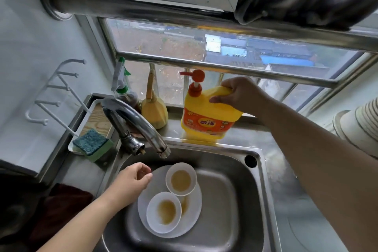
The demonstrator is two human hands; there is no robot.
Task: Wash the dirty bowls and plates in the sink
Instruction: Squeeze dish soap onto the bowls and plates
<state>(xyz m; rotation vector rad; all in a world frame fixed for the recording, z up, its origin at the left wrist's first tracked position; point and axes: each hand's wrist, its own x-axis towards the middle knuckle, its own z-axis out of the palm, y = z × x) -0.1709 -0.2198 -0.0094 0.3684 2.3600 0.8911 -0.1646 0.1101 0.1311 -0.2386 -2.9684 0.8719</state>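
Two white bowls with brown residue, one farther (pixel 181 179) and one nearer (pixel 164 212), rest on a white plate (pixel 194 208) inside the steel sink (pixel 229 200). My left hand (pixel 132 182) hovers over the plate's left edge under the tap (pixel 141 122), fingers loosely curled, holding nothing. My right hand (pixel 241 93) grips the handle of a yellow dish-soap bottle (pixel 206 116) with a red pump. The bottle is tilted on the ledge behind the sink.
A blue-green sponge (pixel 93 144) lies on a tray left of the tap. A spray bottle (pixel 122 88) and a yellow brush (pixel 154 108) stand on the windowsill. Stacked white dishes (pixel 362 120) sit at the right. A dark red cloth (pixel 65 200) lies at the left.
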